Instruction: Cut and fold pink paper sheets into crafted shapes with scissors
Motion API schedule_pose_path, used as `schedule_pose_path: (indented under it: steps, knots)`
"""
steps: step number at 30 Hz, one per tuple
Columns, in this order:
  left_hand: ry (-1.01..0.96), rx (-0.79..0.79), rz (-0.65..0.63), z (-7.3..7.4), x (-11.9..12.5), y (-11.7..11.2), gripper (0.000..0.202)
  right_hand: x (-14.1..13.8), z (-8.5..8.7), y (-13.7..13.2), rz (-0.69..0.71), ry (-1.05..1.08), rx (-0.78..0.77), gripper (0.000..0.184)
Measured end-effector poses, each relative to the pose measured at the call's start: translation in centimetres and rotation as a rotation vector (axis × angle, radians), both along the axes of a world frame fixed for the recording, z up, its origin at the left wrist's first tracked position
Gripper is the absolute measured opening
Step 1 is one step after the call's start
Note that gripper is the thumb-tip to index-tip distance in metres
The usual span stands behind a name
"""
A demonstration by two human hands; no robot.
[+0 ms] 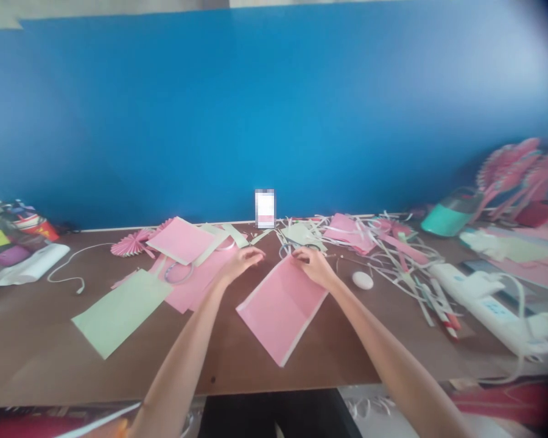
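A pink paper sheet [283, 310] with pale edges lies at an angle on the brown table in front of me. My right hand [314, 266] pinches its upper corner between thumb and fingers. Left of that corner, my left hand [244, 261] hovers with bent fingers somewhat apart, and nothing shows in it. Dark loops that look like scissors handles [287, 248] lie just behind my right hand. Beside my left forearm are a pale green sheet [123, 310], more pink sheets [182, 237] and a ring like a tape roll [178, 272].
Paper strips [402, 261] are heaped at right, near a white egg-shaped object [362, 280], pens [445, 310] and a power strip [488, 307]. A teal container [447, 216] stands behind them. Pink folded fans [132, 243] and a white cable [68, 261] lie at left. A blue panel [237, 121] borders the back.
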State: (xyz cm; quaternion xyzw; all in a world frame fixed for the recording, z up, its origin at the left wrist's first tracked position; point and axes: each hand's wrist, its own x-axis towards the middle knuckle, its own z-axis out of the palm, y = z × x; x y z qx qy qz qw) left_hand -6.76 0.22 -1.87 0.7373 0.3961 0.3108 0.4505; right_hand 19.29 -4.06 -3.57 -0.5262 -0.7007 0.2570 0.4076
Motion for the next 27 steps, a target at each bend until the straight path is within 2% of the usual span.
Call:
schedule_pose_path:
  steps: [3, 5, 7, 13, 17, 22, 27]
  knots:
    - [0.041, 0.061, -0.121, -0.1, 3.1, -0.7, 0.034, -0.5, 0.2, -0.3, 0.1, -0.009, 0.01, 0.016]
    - [0.009, 0.16, -0.082, -0.4, 4.7, -1.0, 0.031, -0.6, 0.2, -0.4, 0.13, -0.042, 0.031, 0.015]
    - [-0.024, 0.173, -0.048, -0.9, 5.6, -1.1, 0.031, -0.5, 0.0, -0.3, 0.11, -0.082, 0.059, 0.015]
    - [-0.101, -0.035, 0.016, -2.8, 5.8, -0.8, 0.035, -1.4, -0.4, -0.1, -0.064, -0.105, 0.203, 0.02]
    - [-0.133, -0.014, 0.048, -3.1, 6.4, -0.4, 0.027, -2.2, -0.7, -0.2, -0.037, -0.036, 0.264, 0.018]
    - [-0.136, 0.009, 0.021, -2.8, 6.8, -0.2, 0.024, -2.3, -1.2, -0.3, -0.051, -0.009, 0.235, 0.018]
    - [-0.148, 0.034, -0.031, -2.8, 6.5, -0.7, 0.028, -2.3, -1.5, -0.5, -0.096, -0.108, 0.391, 0.022]
